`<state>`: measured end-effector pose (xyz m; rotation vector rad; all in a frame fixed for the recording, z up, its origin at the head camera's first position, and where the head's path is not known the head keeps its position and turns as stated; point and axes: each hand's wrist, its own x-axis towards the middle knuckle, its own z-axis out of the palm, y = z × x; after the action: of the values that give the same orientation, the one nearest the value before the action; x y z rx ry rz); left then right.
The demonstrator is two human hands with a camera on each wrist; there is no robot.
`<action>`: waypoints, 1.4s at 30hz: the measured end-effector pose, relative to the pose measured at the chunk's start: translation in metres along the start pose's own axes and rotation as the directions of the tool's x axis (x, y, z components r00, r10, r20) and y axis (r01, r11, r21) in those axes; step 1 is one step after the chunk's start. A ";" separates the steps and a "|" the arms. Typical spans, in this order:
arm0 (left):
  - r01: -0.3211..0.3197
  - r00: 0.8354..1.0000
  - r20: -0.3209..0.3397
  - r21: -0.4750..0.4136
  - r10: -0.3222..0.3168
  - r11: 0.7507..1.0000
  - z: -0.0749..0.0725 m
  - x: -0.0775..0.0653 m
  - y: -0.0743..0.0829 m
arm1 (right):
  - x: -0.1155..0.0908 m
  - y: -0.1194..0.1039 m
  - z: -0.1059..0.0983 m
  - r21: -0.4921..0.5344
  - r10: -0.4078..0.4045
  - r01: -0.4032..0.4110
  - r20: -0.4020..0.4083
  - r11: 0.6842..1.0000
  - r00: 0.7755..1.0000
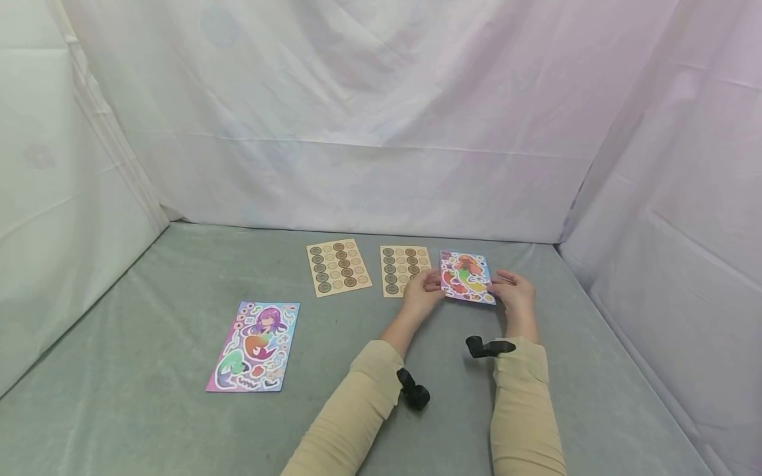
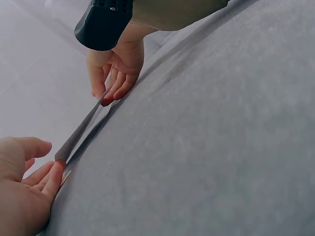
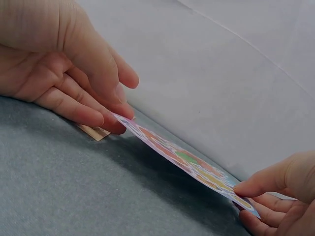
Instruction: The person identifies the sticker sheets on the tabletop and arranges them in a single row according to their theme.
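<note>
A small mermaid sticker sheet [image 1: 464,274] with a red-haired figure lies between both hands at the back right, tilted and partly raised off the cloth. My right hand [image 1: 516,297] pinches its near right corner, thumb above and fingers below, as the right wrist view shows. At the other side, my left hand [image 1: 421,295] touches the sheet's edge with extended fingers. In the left wrist view, the left hand [image 2: 27,184] has its thumb apart from the sheet, whose corner rests at the fingertips. A beige sheet of round stickers [image 1: 391,271] lies partly under the left hand.
Left of it lies another beige sheet of round stickers [image 1: 339,268]. A larger sticker sheet [image 1: 254,347] with a purple-haired mermaid is on the front left of the grey-green cloth table [image 1: 149,317]. White curtains [image 1: 357,178] close off the back and both sides.
</note>
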<state>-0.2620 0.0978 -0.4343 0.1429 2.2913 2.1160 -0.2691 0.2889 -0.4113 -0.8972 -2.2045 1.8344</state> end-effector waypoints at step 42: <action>0.063 0.996 -0.043 -0.287 -0.079 0.956 -0.012 0.004 0.004 | -0.005 -0.015 0.001 0.005 -0.022 0.021 0.107 1.000 0.994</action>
<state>-0.2665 0.0869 -0.4292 -0.0027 1.9517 2.4084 -0.2705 0.2845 -0.3963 -0.7883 -2.2622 1.9196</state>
